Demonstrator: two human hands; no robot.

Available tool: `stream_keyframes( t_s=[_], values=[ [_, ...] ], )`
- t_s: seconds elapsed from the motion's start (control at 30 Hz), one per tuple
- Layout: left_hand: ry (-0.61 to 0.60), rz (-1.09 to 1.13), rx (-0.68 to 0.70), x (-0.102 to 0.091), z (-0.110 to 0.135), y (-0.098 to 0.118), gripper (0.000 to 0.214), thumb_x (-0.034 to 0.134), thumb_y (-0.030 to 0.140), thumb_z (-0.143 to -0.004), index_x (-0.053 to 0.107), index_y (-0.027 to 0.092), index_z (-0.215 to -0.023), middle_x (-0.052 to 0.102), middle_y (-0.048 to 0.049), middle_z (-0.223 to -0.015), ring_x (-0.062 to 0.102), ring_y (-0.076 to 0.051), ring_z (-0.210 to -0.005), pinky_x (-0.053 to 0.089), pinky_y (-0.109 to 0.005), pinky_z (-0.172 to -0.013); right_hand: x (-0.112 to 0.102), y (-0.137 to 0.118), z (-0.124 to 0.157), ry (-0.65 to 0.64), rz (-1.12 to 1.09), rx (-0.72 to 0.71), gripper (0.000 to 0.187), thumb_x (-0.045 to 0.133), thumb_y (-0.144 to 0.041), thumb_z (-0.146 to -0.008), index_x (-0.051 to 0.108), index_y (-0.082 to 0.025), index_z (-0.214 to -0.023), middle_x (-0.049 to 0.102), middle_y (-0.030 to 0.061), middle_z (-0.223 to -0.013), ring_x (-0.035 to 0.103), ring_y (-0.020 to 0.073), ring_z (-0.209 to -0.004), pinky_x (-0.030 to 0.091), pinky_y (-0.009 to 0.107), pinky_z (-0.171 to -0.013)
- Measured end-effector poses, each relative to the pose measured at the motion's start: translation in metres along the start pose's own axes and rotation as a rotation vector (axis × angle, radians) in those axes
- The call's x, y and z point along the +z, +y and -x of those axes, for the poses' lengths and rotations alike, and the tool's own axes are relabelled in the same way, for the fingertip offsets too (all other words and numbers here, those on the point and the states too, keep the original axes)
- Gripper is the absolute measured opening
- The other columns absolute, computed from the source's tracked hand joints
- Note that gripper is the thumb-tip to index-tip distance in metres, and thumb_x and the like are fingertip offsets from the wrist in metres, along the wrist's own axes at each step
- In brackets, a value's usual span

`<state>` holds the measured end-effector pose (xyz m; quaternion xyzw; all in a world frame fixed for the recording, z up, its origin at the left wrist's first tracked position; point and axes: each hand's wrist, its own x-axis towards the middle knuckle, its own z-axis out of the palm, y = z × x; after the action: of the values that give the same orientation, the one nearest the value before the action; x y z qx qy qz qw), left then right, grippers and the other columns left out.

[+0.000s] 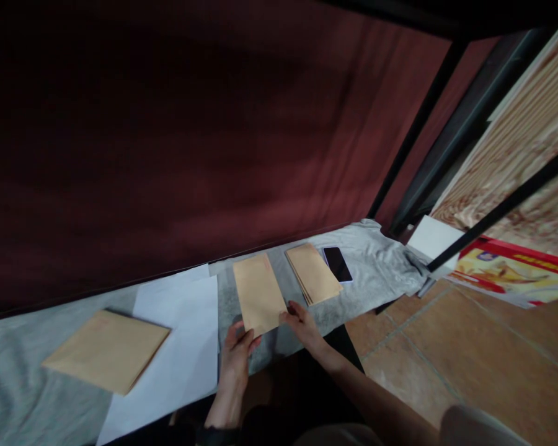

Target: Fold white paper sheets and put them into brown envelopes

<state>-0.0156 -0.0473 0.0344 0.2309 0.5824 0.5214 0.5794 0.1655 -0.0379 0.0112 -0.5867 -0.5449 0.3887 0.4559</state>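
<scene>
A tan paper envelope (259, 293) lies lengthwise in front of me, its near end raised a little between my hands. My left hand (238, 348) grips the near left corner, thumb on top and fingers beneath. At the near right corner, my right hand (302, 323) pinches the edge. Just right of it rests a small stack of similar envelopes (314, 272). Sheets of white paper (186, 334) lie to the left, and a thicker stack of tan envelopes (106, 350) partly covers them.
A grey cloth (376, 260) covers the narrow bench. A smartphone (337, 264) lies right of the small stack. Behind rises a dark red panel (214, 155). Black metal bars (418, 124) stand at the right, near a red and yellow printed box (511, 272) above the tiled floor (428, 353).
</scene>
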Motion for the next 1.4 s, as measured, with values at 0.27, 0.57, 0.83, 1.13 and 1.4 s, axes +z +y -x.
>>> stream_keyframes(
  t_s=[0.27, 0.57, 0.83, 1.13, 1.4],
  values=[
    [-0.178, -0.071, 0.017, 0.025, 0.007, -0.012, 0.049, 0.080, 0.038, -0.068, 0.058, 0.023, -0.108, 0.076, -0.0036, -0.088, 0.075, -0.027, -0.090, 0.061, -0.044, -0.085, -0.031, -0.028, 0.004, 0.079, -0.551, 0.338, 0.062, 0.080, -0.075, -0.052, 0.058, -0.020, -0.071, 0.057, -0.0027, -0.059, 0.059, 0.0148, -0.051, 0.054, 0.029, -0.050],
    [-0.185, -0.163, 0.024, 0.015, 0.008, -0.016, 0.059, 0.083, 0.055, -0.058, 0.067, 0.018, -0.100, 0.076, -0.0090, -0.087, 0.075, -0.030, -0.089, 0.062, -0.043, -0.079, -0.112, -0.011, -0.032, 0.298, -0.423, 0.279, 0.047, 0.076, -0.062, -0.061, 0.059, -0.023, -0.079, 0.059, -0.0023, -0.062, 0.057, 0.0144, -0.050, 0.055, 0.030, -0.050],
    [-0.182, -0.161, 0.033, 0.005, 0.014, -0.019, 0.058, 0.083, 0.059, -0.058, 0.070, 0.017, -0.095, 0.077, -0.0095, -0.088, 0.075, -0.029, -0.086, 0.062, -0.042, -0.080, -0.134, 0.019, -0.038, 0.365, -0.137, 0.281, 0.035, 0.065, -0.056, -0.071, 0.061, -0.023, -0.081, 0.058, -0.0019, -0.059, 0.059, 0.0178, -0.051, 0.055, 0.033, -0.051],
    [-0.193, -0.155, 0.045, 0.000, 0.013, -0.025, 0.063, 0.084, 0.065, -0.054, 0.070, 0.016, -0.093, 0.077, -0.0100, -0.087, 0.075, -0.030, -0.085, 0.062, -0.043, -0.078, -0.142, 0.024, -0.039, 0.441, 0.404, 0.235, 0.030, 0.057, -0.039, -0.086, 0.067, -0.023, -0.109, 0.072, 0.0064, -0.086, 0.070, 0.0245, -0.085, 0.051, 0.033, -0.075],
    [-0.207, -0.353, 0.252, -0.016, 0.020, -0.033, 0.055, 0.069, 0.068, -0.072, 0.070, 0.019, -0.095, 0.077, -0.0092, -0.087, 0.075, -0.027, -0.079, 0.063, -0.042, -0.072, -0.142, 0.017, -0.030, 0.400, 0.725, 0.194, 0.038, 0.052, -0.039, -0.096, 0.062, -0.016, -0.124, 0.073, 0.0180, -0.102, 0.072, 0.0297, -0.085, 0.051, 0.037, -0.075]
  ],
)
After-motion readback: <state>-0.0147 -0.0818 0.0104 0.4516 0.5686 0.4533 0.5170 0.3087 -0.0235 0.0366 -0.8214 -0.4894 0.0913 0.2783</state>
